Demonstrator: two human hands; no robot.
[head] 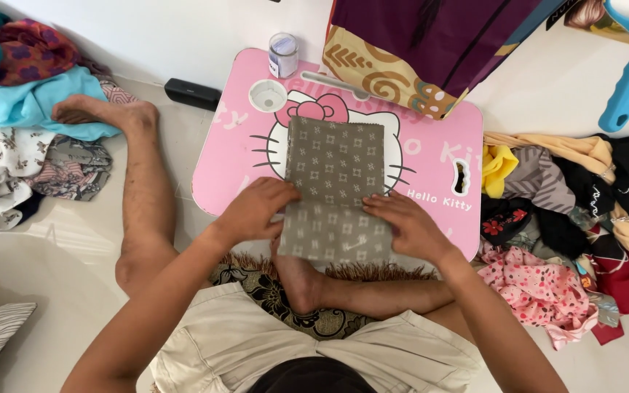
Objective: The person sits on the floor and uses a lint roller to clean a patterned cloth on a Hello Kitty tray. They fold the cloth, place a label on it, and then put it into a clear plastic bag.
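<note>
A grey-brown cloth (335, 164) with a small pale square pattern lies folded on a pink lap table (431, 164). Its near part hangs over the table's front edge. My left hand (255, 209) rests on the cloth's left side at the fold line, fingers pressing down. My right hand (405, 220) lies flat on the cloth's right side at the same height. Both hands touch the cloth from above.
A small clear jar (283, 55) stands at the table's far edge beside a round cup hole (268, 95). Piles of mixed clothes (569, 211) lie right and clothes (30, 124) left. A purple and yellow bag (416, 51) overhangs the table's back. A black box (193, 93) lies on the floor.
</note>
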